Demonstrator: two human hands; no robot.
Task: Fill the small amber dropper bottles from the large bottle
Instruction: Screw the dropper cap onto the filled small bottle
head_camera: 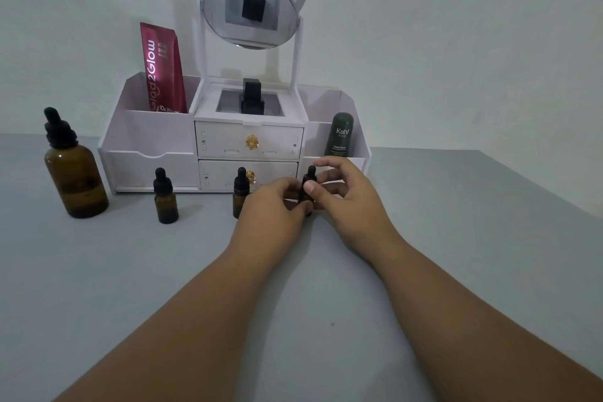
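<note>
A large amber bottle with a black dropper cap stands at the left, partly filled. Three small amber dropper bottles with black caps stand on the grey table. One small bottle is left of centre and a second small bottle is half hidden behind my left hand. The third small bottle is held between both hands. My left hand grips its body and my right hand pinches around its cap.
A white vanity organiser with two drawers and a cat-ear mirror stands at the back. It holds a red pouch, a black bottle and a green Kahf tube. The grey table's right edge runs diagonally.
</note>
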